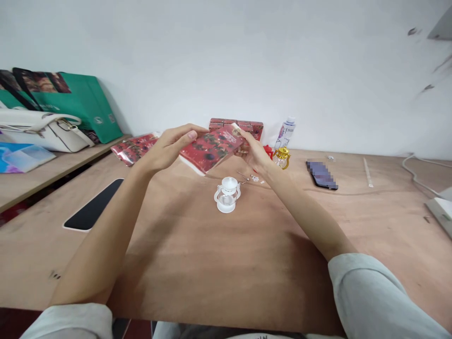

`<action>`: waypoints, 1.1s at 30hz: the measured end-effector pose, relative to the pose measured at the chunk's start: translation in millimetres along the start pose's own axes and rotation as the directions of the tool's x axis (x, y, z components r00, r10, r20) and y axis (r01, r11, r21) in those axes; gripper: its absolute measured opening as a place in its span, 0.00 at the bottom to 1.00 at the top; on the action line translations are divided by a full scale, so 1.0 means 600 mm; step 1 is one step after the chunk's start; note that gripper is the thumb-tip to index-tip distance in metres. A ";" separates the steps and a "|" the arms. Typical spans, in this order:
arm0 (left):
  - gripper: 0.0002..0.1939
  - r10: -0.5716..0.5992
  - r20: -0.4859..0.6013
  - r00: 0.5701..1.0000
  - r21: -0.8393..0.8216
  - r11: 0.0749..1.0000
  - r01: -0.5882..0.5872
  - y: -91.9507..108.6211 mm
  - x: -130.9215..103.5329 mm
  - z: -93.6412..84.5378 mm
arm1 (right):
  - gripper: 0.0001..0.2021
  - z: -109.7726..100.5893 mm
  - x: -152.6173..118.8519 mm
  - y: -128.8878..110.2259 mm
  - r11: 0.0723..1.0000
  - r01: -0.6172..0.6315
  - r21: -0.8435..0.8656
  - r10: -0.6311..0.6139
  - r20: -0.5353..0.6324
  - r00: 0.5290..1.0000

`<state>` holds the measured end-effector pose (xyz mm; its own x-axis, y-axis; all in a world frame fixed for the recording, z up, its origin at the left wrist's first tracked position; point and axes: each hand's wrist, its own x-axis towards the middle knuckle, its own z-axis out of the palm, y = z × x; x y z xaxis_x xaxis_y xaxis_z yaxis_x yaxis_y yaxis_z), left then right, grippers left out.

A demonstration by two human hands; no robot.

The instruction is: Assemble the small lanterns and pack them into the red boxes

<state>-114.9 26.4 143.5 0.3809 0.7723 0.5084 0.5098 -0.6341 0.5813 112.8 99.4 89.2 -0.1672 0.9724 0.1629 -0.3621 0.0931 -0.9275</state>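
Two hands grip one flat red printed packet (211,149) above the table (197,254).
Left hand (168,148) and right hand (254,153) clasp its ends; a small white lantern (227,194) stands just below, red boxes (236,125) behind, gold lantern (282,157) right.

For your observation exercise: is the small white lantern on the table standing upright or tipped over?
Upright. The white lantern rests on its round base on the wooden table, cap uppermost, below the red package held in both hands.

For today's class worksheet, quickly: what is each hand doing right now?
Left hand: closed on the near-left edge of the red flat packet.
Right hand: gripping the same packet's far-right end.
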 end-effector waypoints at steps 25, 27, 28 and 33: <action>0.09 -0.389 -0.078 0.918 0.307 0.867 0.393 -0.010 0.008 0.011 | 0.19 -0.007 -0.022 -0.012 0.710 -0.063 -0.701 0.246 0.163 0.955; 0.10 -0.402 -0.061 0.914 0.270 0.875 0.403 -0.017 0.009 0.015 | 0.18 -0.011 -0.030 -0.035 0.579 0.062 -0.813 0.255 0.252 0.933; 0.11 -0.396 -0.057 0.916 0.272 0.877 0.396 -0.019 0.009 0.017 | 0.18 -0.011 -0.036 -0.049 0.510 0.125 -0.851 0.271 0.297 0.916; 0.17 -0.360 -0.155 0.920 0.383 0.837 0.392 -0.020 0.010 0.026 | 0.22 -0.004 -0.067 -0.100 0.405 0.368 -0.837 0.404 0.525 0.749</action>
<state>-106.4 39.1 129.6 0.0477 0.9329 0.3571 0.8710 -0.2138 0.4423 143.4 55.2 137.5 -0.7530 0.6536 -0.0757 0.5592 0.5750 -0.5972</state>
